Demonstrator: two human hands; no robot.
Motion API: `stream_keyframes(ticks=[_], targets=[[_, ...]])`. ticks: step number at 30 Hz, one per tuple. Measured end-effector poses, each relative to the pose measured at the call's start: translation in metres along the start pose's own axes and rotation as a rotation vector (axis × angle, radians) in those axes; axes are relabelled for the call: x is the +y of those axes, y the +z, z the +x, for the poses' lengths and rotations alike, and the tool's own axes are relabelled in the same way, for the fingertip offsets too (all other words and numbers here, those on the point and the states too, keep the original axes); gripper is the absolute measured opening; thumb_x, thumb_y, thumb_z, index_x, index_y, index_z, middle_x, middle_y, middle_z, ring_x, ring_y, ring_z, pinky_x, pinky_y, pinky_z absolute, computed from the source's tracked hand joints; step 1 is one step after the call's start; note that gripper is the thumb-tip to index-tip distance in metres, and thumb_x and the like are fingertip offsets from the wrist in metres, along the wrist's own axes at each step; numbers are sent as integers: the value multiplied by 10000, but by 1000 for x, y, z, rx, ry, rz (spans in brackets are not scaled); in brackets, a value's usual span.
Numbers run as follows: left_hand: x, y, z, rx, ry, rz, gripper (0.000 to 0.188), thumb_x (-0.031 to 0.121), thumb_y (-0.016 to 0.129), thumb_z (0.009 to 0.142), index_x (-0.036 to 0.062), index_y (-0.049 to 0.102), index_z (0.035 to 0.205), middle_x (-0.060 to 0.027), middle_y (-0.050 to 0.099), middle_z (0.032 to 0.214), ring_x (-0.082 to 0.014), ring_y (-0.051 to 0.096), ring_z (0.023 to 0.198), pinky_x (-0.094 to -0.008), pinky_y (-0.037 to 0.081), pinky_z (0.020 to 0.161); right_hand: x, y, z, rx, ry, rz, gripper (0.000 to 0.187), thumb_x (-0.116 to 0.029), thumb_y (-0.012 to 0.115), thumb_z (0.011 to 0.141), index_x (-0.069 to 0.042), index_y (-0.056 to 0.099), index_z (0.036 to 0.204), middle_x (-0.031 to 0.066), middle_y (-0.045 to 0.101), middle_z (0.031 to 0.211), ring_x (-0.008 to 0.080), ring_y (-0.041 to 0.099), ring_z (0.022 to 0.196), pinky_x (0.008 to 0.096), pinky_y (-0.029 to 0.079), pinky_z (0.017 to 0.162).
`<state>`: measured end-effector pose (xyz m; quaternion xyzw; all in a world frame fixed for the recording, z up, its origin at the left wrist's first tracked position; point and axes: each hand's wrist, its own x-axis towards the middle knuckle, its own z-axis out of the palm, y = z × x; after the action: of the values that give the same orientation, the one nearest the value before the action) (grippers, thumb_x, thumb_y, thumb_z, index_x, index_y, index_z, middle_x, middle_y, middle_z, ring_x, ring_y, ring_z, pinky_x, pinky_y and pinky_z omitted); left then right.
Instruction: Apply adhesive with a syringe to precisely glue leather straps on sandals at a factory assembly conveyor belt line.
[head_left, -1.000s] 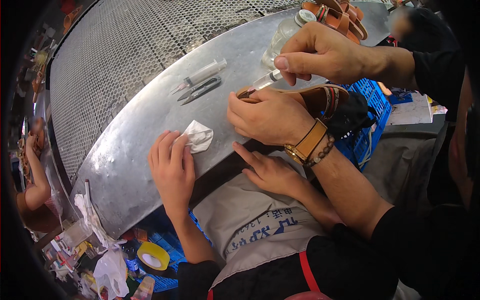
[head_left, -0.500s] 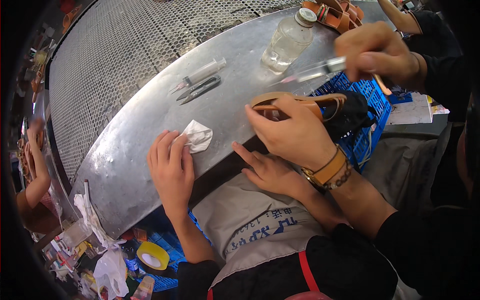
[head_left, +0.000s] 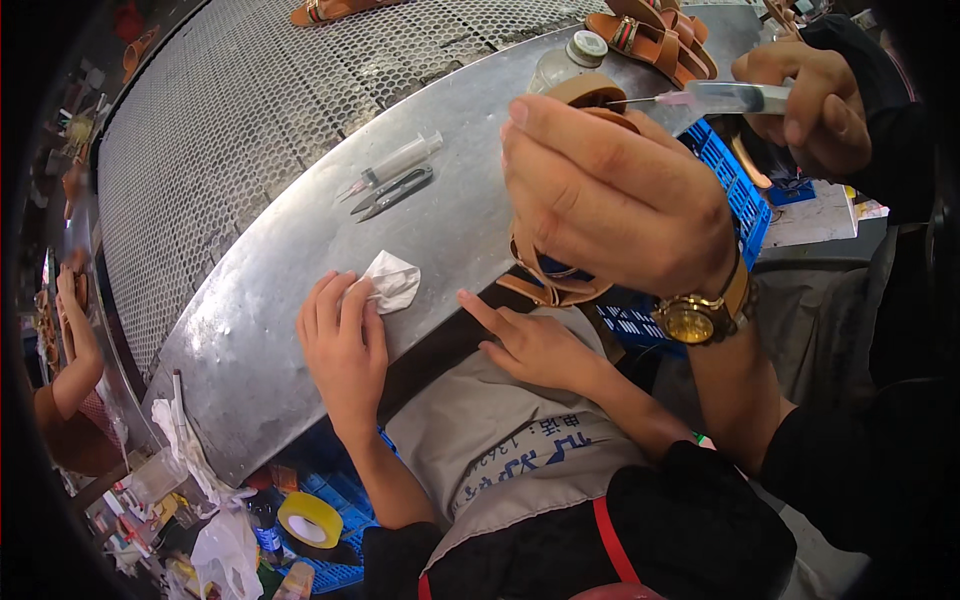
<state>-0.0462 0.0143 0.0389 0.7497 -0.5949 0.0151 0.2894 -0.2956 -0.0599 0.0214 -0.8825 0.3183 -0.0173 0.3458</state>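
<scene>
My left hand (head_left: pixel 343 338) lies open on the metal table, its fingertips at a crumpled white tissue (head_left: pixel 393 281). Resting at the table's near edge is my right hand (head_left: pixel 540 352), index finger stretched out and nothing in it. Just above it, a co-worker's watch-wearing hand (head_left: pixel 630 195) holds up a brown sandal (head_left: pixel 590 92), largely hidden by that hand. The co-worker's other hand (head_left: pixel 815 105) grips a syringe (head_left: pixel 735 97) whose needle points at the sandal's strap. On the table lie a second syringe (head_left: pixel 405 157) and small thread snips (head_left: pixel 395 192).
A clear glass bottle (head_left: pixel 572 62) with a white cap stands beyond the co-worker's hand. Brown sandals (head_left: pixel 650 45) lie at the far right. Mesh belt (head_left: pixel 250 90) runs behind the table. A blue crate (head_left: pixel 735 180) sits right; yellow tape (head_left: pixel 310 520) lies lower left.
The co-worker has raised the sandal and turned it, and the syringe needle has come to its strap. Another sandal has entered on the mesh belt. My hands have hardly moved.
</scene>
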Motion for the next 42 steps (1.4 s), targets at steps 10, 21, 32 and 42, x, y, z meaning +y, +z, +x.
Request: stream_keyframes(ticks=[10, 21, 32, 42], targets=[[0, -3, -2, 7, 19, 5, 244, 59, 687, 939, 65, 703, 1183, -104, 669, 1265, -347, 593, 1296, -484, 434, 1094, 3, 4, -2, 65, -33, 66, 832, -197, 659, 1000, -268, 216, 1701, 143, 649, 955, 398, 691, 758, 531, 585, 667], [0, -3, -3, 17, 10, -12, 225, 66, 683, 946, 66, 704, 1170, -105, 668, 1265, -348, 591, 1297, -486, 431, 1095, 0, 1, -2, 22, -14, 70, 833, -204, 646, 1006, -234, 194, 1705, 186, 664, 999, 424, 701, 828, 554, 580, 730], [0, -5, -5, 26, 17, -14, 217, 66, 679, 950, 66, 702, 1166, -105, 666, 1268, -347, 588, 1301, -485, 430, 1095, -5, -2, -4, -7, 10, 77, 832, -202, 647, 1004, -231, 196, 1703, 192, 669, 1017, 435, 700, 850, 556, 578, 747], [0, -5, -5, 30, 14, -23, 217, 61, 678, 945, 65, 704, 1160, -104, 667, 1263, -345, 590, 1297, -484, 432, 1093, -4, -1, -4, 18, -14, 80, 825, -202, 647, 1006, -228, 199, 1699, 197, 673, 1026, 438, 703, 855, 559, 580, 749]])
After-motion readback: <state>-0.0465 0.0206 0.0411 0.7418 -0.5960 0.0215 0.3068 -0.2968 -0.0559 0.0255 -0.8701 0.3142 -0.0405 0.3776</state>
